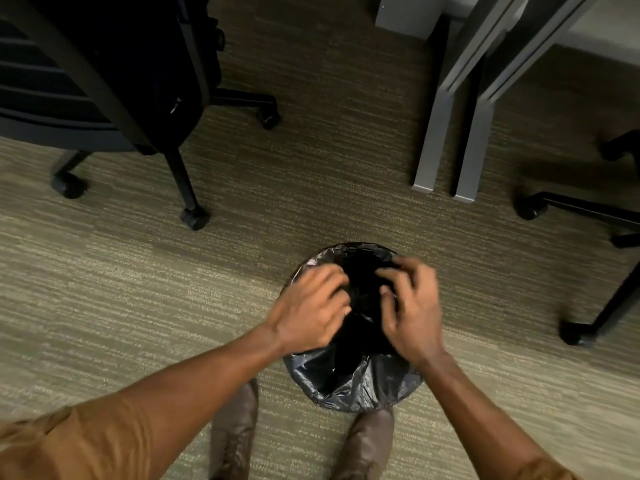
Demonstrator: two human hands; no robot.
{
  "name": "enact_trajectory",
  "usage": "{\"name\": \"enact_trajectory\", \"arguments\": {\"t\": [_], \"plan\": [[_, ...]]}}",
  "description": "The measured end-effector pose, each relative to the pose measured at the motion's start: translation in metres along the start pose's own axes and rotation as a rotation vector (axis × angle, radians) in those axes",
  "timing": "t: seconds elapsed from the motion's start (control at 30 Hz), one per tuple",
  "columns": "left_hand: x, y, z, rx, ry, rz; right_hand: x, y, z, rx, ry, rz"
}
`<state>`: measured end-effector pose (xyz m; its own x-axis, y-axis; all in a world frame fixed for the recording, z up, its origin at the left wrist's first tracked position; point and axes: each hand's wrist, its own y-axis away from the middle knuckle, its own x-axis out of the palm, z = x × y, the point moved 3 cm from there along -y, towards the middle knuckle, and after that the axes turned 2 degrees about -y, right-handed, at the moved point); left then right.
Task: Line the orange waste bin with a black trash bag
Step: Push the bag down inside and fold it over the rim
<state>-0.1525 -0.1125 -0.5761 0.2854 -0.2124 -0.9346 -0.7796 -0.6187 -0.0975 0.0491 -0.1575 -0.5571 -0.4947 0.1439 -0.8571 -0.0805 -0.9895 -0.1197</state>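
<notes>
A black trash bag (349, 382) covers a round bin on the carpet just in front of my feet; its plastic is folded over the rim all around, so none of the bin's orange shows. My left hand (311, 310) hovers over the bin's left side with fingers curled toward the bag's dark opening. Over the right side is my right hand (410, 306), its fingers also bent and spread. Both hands are blurred, and whether they pinch the plastic is unclear.
A black office chair (114, 81) with wheeled legs stands at the far left. Grey desk legs (446, 133) rise at the upper right, with another chair base (588, 216) at the right edge. My brown shoes (239, 431) stand on the carpet beside the bin.
</notes>
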Motion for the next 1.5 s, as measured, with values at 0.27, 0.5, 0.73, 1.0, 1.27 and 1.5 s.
{"name": "enact_trajectory", "arguments": {"t": [0.27, 0.5, 0.73, 1.0, 1.27, 1.5], "plan": [[0.052, 0.012, -0.035, -0.06, -0.28, 0.888, 0.053, 0.046, -0.005, -0.057, 0.493, 0.813], [0.063, 0.024, -0.013, -0.022, -0.568, 1.21, 0.061, 0.056, -0.032, -0.22, 0.91, 1.139], [0.059, 0.023, -0.013, -0.06, -0.575, 1.245, 0.065, 0.053, -0.039, -0.142, 0.926, 1.203], [0.045, 0.013, -0.056, -0.103, -0.324, 0.91, 0.057, 0.02, 0.001, -0.252, 0.448, 0.909], [0.049, 0.031, -0.096, -0.13, -0.07, 1.058, 0.072, -0.027, -0.006, 0.056, 0.337, 0.94], [0.025, 0.032, -0.076, -0.28, -0.155, 0.674, 0.02, 0.016, 0.022, 0.184, 0.076, 0.518]]}}
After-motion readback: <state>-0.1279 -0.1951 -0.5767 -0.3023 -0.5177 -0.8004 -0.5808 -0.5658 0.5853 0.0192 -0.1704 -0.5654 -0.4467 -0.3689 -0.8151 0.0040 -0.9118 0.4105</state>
